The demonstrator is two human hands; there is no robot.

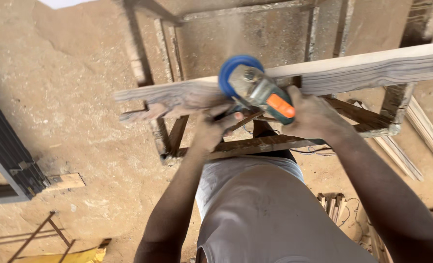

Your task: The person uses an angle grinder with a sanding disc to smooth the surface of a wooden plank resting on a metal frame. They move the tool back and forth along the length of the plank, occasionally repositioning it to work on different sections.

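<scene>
The right hand [313,114] is wrapped around the body of an angle grinder [260,90], fingers curled tight over the grey-green casing just behind its orange switch. The left hand [214,127] is closed too — it grips the tool from the other side, low and near the front, though the fingers blur into the dark handle and I cannot tell exactly what part they clasp. Both hands are coated in pale dust.

The grinder sits between them with its round blue guard [236,68] turned away from the person, the head pressed down on a long wooden plank [372,70]. A thin haze of dust [233,34] rises above the guard.

The plank runs across the view, weathered and grey, its left end ragged and split. It lies on top of a rough wooden frame [275,143] made of dark slats — a kind of trestle or bench, standing on sandy ground [80,97].

Below the hands is the person's grey sleeveless shirt [265,209]. A thin cable [313,151] trails under the frame near the right forearm. More timber strips [421,136] lie on the ground to the right, a dark metal frame [7,156] stands at the left edge with a small block of wood [66,181] beside it.
</scene>
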